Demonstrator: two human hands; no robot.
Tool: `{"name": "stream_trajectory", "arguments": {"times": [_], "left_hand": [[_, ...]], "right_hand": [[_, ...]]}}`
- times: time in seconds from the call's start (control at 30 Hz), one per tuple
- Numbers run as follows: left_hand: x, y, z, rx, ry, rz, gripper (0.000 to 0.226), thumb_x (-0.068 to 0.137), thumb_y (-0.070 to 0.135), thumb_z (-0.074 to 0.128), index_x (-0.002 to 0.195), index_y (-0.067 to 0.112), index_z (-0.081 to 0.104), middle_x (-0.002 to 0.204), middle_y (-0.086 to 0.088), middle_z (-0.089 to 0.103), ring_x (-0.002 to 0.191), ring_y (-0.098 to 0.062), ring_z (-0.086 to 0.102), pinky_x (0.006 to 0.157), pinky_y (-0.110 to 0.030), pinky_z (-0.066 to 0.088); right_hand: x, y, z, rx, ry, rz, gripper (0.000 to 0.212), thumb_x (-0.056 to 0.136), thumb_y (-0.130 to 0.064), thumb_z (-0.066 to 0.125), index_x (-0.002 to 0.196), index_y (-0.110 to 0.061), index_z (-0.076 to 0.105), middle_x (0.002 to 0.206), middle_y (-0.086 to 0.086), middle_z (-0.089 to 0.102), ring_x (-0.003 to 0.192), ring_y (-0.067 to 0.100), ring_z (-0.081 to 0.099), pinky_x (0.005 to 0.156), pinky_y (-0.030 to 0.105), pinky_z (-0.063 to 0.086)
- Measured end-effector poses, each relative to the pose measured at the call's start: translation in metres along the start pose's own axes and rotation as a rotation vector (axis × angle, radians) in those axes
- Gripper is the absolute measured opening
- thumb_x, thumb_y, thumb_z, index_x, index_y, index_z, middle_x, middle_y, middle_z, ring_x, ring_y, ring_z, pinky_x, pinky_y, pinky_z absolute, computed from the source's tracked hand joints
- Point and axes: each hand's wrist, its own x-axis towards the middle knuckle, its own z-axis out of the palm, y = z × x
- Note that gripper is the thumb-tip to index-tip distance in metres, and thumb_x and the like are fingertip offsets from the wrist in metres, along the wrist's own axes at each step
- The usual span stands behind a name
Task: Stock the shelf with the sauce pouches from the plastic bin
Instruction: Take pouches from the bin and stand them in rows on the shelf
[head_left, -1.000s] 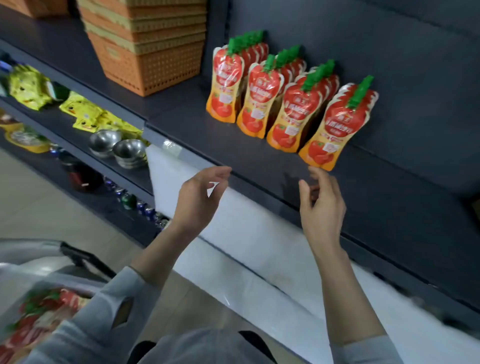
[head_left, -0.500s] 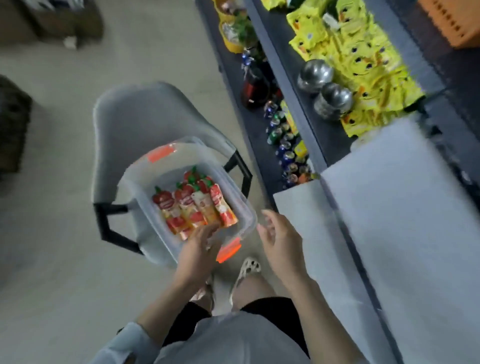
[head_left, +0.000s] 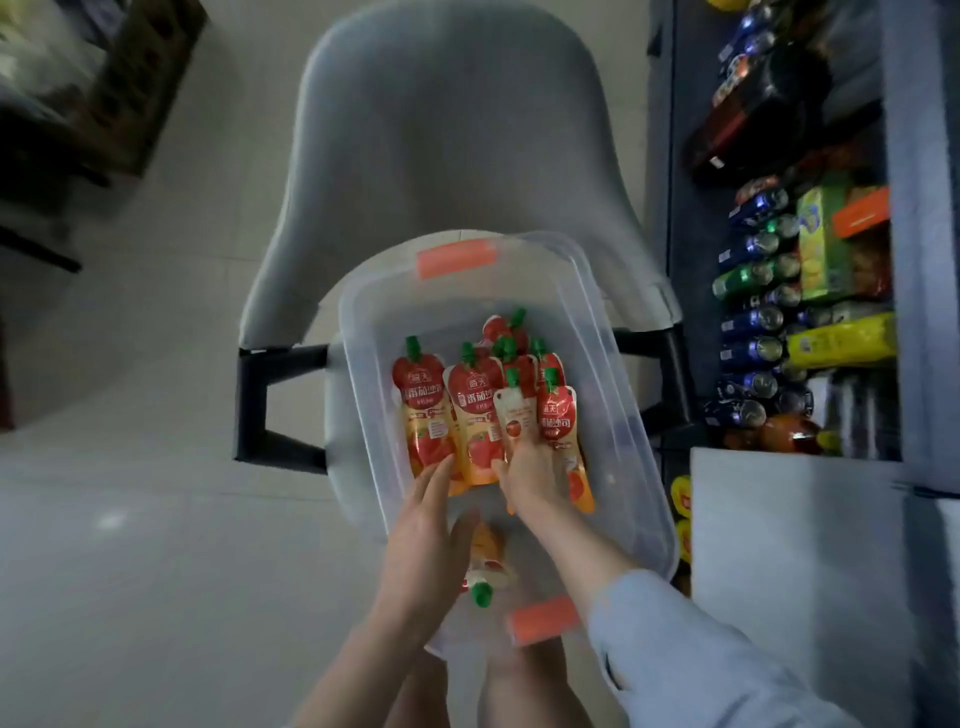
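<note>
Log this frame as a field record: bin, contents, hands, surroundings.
bin: clear plastic bin with orange latches, resting on grey chair
contents: red-and-orange sauce pouches with green caps, clustered mid-bin, caps pointing away from the person
stray: single pouch at the near end, cap toward the person
left: left hand, fingers straight, tips touching leftmost pouch
right: right hand, lying on the right-side pouches; grip unclear
surroundings: dark shelf unit on the right, holding drink cans
</note>
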Motion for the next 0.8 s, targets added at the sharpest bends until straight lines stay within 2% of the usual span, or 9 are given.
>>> {"name": "stream_trajectory", "arguments": {"times": [0.07, 0.13, 0.3, 0.4, 0.5, 0.63, 0.67, 0.73, 0.8], "left_hand": [[0.024, 0.000, 0.008, 0.017, 0.006, -0.012, 0.062, 0.095, 0.025, 0.056, 0.150, 0.024, 0.027, 0.154, 0.005, 0.033, 0.138, -0.017, 0.038, 0.110, -0.038, 0.039], [0.046, 0.000, 0.014, 0.021, 0.015, 0.000, 0.063, 0.095, 0.026, 0.056, 0.150, 0.025, 0.026, 0.155, 0.002, 0.032, 0.138, -0.020, 0.037, 0.109, -0.041, 0.040], [0.092, 0.001, 0.031, 0.036, 0.032, -0.025, 0.074, 0.094, 0.019, 0.057, 0.154, 0.020, 0.013, 0.158, -0.006, 0.022, 0.145, -0.024, 0.024, 0.116, -0.041, 0.030], [0.117, 0.010, 0.045, 0.108, 0.001, -0.082, 0.078, 0.095, 0.018, 0.056, 0.154, 0.013, 0.005, 0.162, -0.009, 0.009, 0.149, -0.027, 0.013, 0.119, -0.042, 0.023], [0.141, 0.013, 0.058, 0.175, 0.038, -0.135, 0.087, 0.093, 0.014, 0.059, 0.152, 0.010, -0.004, 0.162, -0.010, -0.001, 0.150, -0.025, 0.003, 0.120, -0.040, 0.012], [0.159, 0.001, 0.078, 0.315, 0.089, -0.138, 0.108, 0.081, 0.020, 0.074, 0.152, 0.015, -0.007, 0.161, -0.009, 0.002, 0.150, -0.026, 0.002, 0.118, -0.037, 0.003], [0.160, 0.000, 0.081, 0.362, 0.090, -0.130, 0.113, 0.076, 0.024, 0.079, 0.152, 0.014, -0.004, 0.160, -0.011, 0.007, 0.149, -0.027, 0.005, 0.118, -0.036, 0.005], [0.160, 0.002, 0.083, 0.419, 0.100, -0.143, 0.118, 0.069, 0.030, 0.085, 0.151, 0.015, 0.001, 0.153, -0.013, 0.019, 0.144, -0.030, 0.020, 0.118, -0.037, 0.020], [0.157, 0.007, 0.081, 0.432, 0.156, -0.149, 0.115, 0.069, 0.031, 0.084, 0.150, 0.020, 0.003, 0.144, -0.014, 0.028, 0.130, -0.032, 0.039, 0.104, -0.038, 0.040]], "right_hand": [[0.018, -0.001, 0.014, -0.045, -0.026, 0.019, 0.072, 0.087, -0.040, 0.071, 0.140, -0.007, 0.034, 0.120, 0.015, 0.064, 0.109, 0.034, 0.064, 0.088, 0.039, 0.051], [0.025, 0.002, 0.017, -0.053, -0.024, 0.011, 0.076, 0.085, -0.040, 0.073, 0.141, -0.007, 0.032, 0.120, 0.015, 0.064, 0.110, 0.035, 0.064, 0.088, 0.038, 0.051], [0.022, 0.021, -0.005, -0.012, 0.035, -0.010, 0.049, 0.093, -0.022, 0.059, 0.138, -0.018, 0.041, 0.122, 0.013, 0.063, 0.110, 0.035, 0.062, 0.087, 0.040, 0.051], [0.008, 0.033, -0.016, 0.165, 0.057, -0.021, 0.042, 0.092, -0.019, 0.060, 0.132, -0.021, 0.050, 0.115, 0.008, 0.068, 0.105, 0.034, 0.065, 0.080, 0.035, 0.052], [-0.005, 0.044, -0.027, 0.368, 0.063, 0.009, 0.040, 0.088, -0.012, 0.065, 0.127, -0.021, 0.057, 0.106, -0.001, 0.070, 0.100, 0.025, 0.067, 0.074, 0.026, 0.045], [-0.009, 0.056, -0.026, 0.495, 0.049, 0.021, 0.049, 0.085, -0.014, 0.071, 0.130, -0.023, 0.055, 0.115, -0.007, 0.065, 0.106, 0.012, 0.062, 0.093, 0.030, 0.050], [-0.009, 0.058, -0.025, 0.527, 0.044, 0.020, 0.050, 0.086, -0.014, 0.072, 0.131, -0.025, 0.053, 0.116, -0.009, 0.064, 0.107, 0.009, 0.061, 0.094, 0.029, 0.049], [-0.009, 0.061, -0.023, 0.572, 0.032, 0.019, 0.047, 0.087, -0.014, 0.071, 0.128, -0.029, 0.053, 0.113, -0.013, 0.063, 0.105, 0.006, 0.060, 0.093, 0.024, 0.047], [-0.010, 0.063, -0.023, 0.605, 0.010, 0.028, 0.043, 0.089, -0.013, 0.069, 0.122, -0.033, 0.051, 0.107, -0.017, 0.061, 0.101, 0.002, 0.058, 0.088, 0.018, 0.046]]}}
